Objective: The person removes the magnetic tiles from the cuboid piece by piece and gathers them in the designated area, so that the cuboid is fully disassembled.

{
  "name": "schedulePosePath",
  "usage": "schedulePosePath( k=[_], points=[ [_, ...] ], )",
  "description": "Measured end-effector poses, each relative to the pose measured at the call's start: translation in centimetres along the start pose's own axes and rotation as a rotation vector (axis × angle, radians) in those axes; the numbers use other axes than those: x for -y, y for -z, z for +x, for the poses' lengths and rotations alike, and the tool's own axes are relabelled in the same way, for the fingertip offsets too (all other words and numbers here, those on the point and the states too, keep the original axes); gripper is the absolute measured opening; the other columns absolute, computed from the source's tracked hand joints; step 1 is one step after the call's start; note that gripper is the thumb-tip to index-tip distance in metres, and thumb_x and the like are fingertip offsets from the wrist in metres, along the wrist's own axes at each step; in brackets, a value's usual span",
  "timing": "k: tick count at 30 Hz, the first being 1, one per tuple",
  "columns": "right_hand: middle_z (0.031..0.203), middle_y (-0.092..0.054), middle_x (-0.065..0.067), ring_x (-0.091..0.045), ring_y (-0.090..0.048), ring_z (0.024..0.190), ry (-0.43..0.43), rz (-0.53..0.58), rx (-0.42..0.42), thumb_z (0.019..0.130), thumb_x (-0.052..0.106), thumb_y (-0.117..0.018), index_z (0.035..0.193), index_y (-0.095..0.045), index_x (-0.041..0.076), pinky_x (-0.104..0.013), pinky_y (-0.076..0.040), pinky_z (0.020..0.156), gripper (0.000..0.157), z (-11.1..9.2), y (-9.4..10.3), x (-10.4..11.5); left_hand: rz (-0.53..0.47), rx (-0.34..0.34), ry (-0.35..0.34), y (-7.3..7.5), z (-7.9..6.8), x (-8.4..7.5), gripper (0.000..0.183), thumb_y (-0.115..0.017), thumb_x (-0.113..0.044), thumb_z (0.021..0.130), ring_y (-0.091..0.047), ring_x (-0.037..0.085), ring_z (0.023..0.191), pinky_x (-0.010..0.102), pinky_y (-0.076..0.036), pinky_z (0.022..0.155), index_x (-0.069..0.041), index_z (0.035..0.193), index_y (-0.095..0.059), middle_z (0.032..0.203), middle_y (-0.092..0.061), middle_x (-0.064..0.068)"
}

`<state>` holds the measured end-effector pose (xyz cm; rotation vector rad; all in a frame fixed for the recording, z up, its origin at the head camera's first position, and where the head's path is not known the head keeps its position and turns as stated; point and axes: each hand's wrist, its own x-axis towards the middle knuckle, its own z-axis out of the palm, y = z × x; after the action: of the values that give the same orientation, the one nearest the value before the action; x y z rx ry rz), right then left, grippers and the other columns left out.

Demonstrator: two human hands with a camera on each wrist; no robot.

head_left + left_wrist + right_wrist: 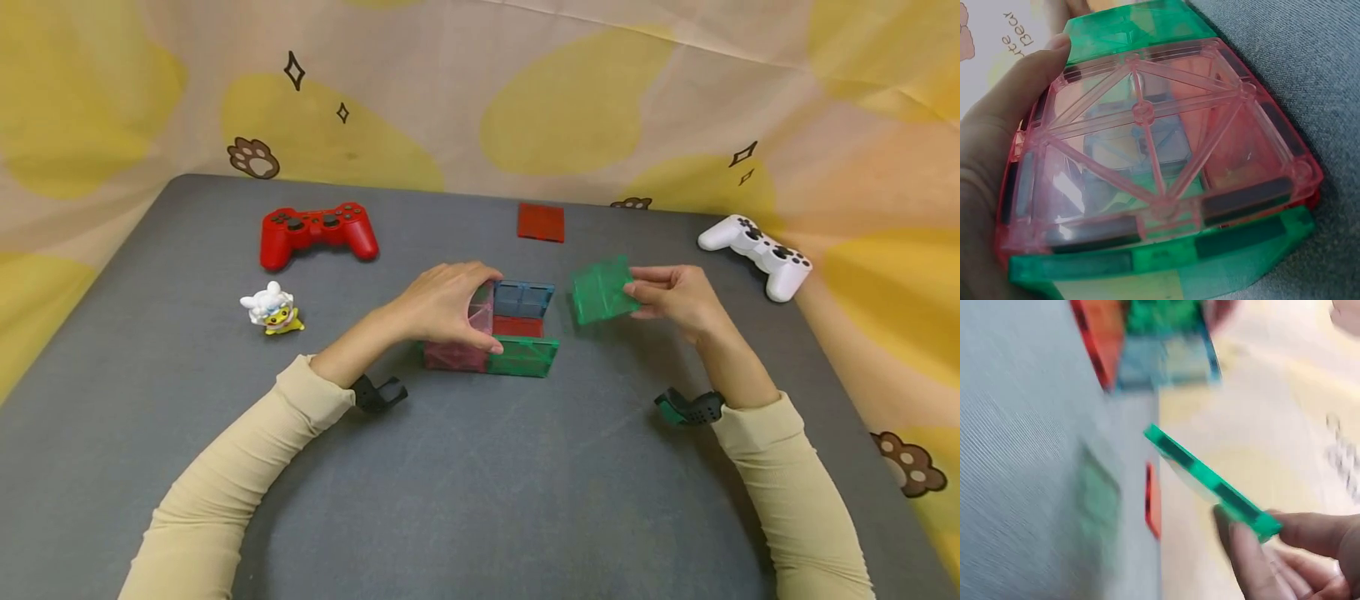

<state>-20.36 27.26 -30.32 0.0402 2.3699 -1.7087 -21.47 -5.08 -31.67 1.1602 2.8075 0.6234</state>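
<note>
Nearest you, past your cream sleeves (783, 483), bare grey bench (487, 500) runs up to the see-through tile box (472, 359), whose near side shows a pink panel (452, 357) and a green panel (523, 357). Your left hand (442, 304) grips the box's pink end, thumb on the near side, fingers clamped across it. At the other end, a red tile (517, 327) lies between that green panel and the blue panel (522, 298) behind.

To the right, your right hand (670, 298) pinches a loose green tile (600, 292) between thumb and fingers, raised off the bench, near the box but apart from it. Level with this, far left, stands a white-and-yellow figurine (273, 309).

Farther back are a white controller (757, 252) on the right, a red controller (318, 235) on the left and, between them, a flat red square (541, 222). A patterned cloth (577, 100) hangs behind everything.
</note>
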Motion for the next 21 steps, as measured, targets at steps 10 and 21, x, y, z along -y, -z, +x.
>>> schedulePosePath(
  k=[10,21],
  points=[
    [0.082,-0.061,0.007,-0.002,-0.062,0.066,-0.074,0.272,-0.201,0.088,0.002,-0.055,0.137,-0.035,-0.007,-0.015,-0.051,0.06,0.053,8.6,2.0,-0.3,-0.008,0.001,0.002,-0.2,-0.1,0.1,0.087,-0.071,-0.061,0.062,-0.053,0.02,0.109,0.043,-0.038,0.097,-0.009,0.128,-0.049,0.122,-0.056,0.004],
    [0.121,-0.056,-0.009,-0.005,-0.058,0.078,-0.243,0.176,-0.247,0.09,0.001,-0.051,0.14,-0.033,-0.001,-0.013,-0.051,0.064,0.053,13.3,2.5,-1.9,-0.009,-0.016,0.01,-0.3,0.0,0.1,0.086,-0.071,-0.061,0.062,-0.053,0.018,0.111,0.042,-0.038,0.097,-0.01,0.128,-0.049,0.123,-0.056,0.002]
  ],
)
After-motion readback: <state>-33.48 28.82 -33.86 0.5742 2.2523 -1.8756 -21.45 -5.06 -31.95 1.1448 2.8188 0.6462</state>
